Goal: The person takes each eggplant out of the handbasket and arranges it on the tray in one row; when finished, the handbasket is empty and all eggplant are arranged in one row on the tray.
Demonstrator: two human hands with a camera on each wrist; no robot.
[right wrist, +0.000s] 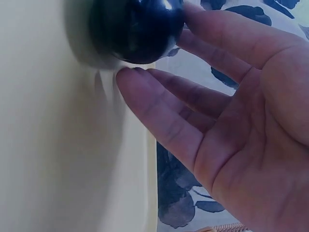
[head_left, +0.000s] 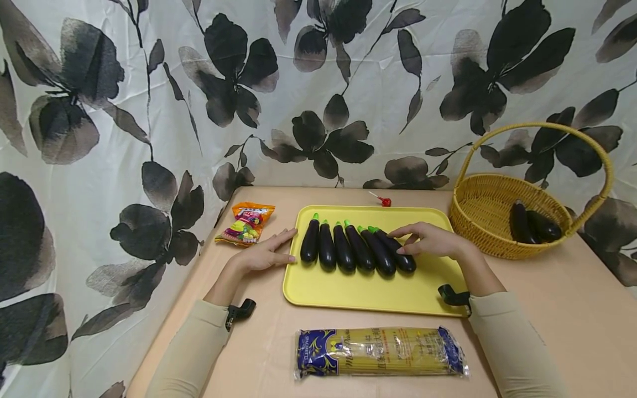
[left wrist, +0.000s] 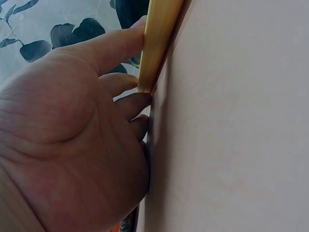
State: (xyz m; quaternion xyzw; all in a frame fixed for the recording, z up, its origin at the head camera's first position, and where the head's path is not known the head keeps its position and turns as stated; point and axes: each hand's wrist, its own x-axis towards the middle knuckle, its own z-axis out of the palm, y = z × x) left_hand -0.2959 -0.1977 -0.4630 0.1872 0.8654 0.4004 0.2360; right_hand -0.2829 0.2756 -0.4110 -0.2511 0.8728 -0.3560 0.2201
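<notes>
Several dark eggplants [head_left: 343,251] with green stems lie side by side in a row on a yellow tray [head_left: 428,296]. My left hand [head_left: 264,254] rests against the tray's left edge, fingers extended; the left wrist view shows the fingertips touching the tray's rim [left wrist: 161,38]. At the row's right end, my right hand [head_left: 430,240] is beside the last eggplant [head_left: 400,257]. In the right wrist view the thumb is at one side of that eggplant [right wrist: 140,29] and the other fingers [right wrist: 159,113] reach along its underside, fairly straight. It lies on the tray.
A yellow wicker basket [head_left: 465,221] with a tall handle stands at the right, two eggplants [head_left: 534,224] inside. An orange snack packet [head_left: 246,224] lies left of the tray, a red lollipop [head_left: 385,202] behind it. A pack of spaghetti [head_left: 380,352] lies in front.
</notes>
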